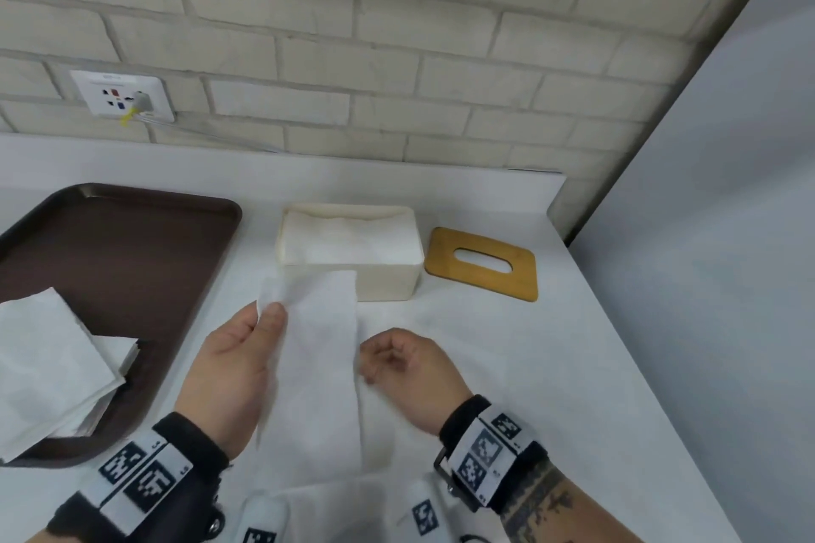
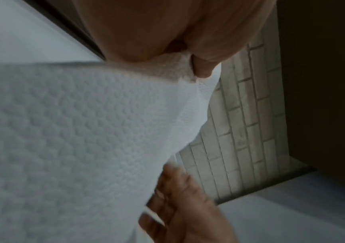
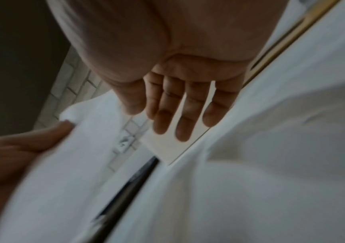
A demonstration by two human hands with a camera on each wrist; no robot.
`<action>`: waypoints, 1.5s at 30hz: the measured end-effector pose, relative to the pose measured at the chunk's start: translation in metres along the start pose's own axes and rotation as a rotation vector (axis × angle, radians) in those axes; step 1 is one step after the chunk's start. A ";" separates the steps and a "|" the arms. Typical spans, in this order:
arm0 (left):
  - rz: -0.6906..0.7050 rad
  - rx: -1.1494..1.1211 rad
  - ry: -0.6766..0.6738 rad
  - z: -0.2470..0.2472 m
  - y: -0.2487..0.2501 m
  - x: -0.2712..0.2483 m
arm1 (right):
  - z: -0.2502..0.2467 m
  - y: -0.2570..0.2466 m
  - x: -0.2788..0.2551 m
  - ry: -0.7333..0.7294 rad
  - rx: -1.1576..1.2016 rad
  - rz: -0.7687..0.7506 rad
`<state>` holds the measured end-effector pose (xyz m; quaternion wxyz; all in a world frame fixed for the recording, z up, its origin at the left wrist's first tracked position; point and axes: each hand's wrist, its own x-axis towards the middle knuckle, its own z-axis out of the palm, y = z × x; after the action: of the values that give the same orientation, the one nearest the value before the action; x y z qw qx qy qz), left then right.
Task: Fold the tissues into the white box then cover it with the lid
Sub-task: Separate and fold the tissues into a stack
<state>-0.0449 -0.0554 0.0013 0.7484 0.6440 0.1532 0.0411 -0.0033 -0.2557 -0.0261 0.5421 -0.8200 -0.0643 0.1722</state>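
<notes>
A long white tissue (image 1: 317, 348) hangs upright in front of the white box (image 1: 388, 282). My left hand (image 1: 270, 313) pinches its upper left corner between thumb and fingers, and the pinch (image 2: 185, 65) shows close up on the embossed tissue (image 2: 73, 131). Just beside the tissue's right edge, my right hand (image 1: 375, 362) holds nothing, with its fingers (image 3: 184, 115) relaxed and spread. The box stands open with folded tissues inside. To its right the wooden lid (image 1: 483, 262), with an oval slot, lies flat on the table.
A brown tray (image 1: 114, 242) on the left holds a stack of unfolded tissues (image 1: 48, 362). A white cloth covers the table (image 1: 529, 366). The brick wall (image 1: 397, 57) with a socket (image 1: 121, 97) runs behind, and a grey panel (image 1: 727, 234) closes the right side.
</notes>
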 end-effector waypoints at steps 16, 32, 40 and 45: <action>-0.047 -0.178 0.037 -0.026 0.004 0.007 | -0.054 0.026 0.056 -0.017 -0.888 0.381; -0.185 -0.238 -0.111 -0.050 0.018 0.009 | -0.002 -0.063 -0.043 0.333 0.228 -0.031; -0.248 -0.388 -0.193 -0.016 0.026 0.002 | 0.029 -0.075 -0.026 0.300 0.199 -0.037; -0.220 -0.371 -0.183 0.002 0.021 -0.001 | 0.028 -0.068 -0.018 0.213 0.126 -0.032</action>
<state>-0.0423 -0.0544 0.0221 0.8648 0.4757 0.1438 -0.0721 -0.0243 -0.2097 0.0299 0.5992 -0.7966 -0.0083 0.0792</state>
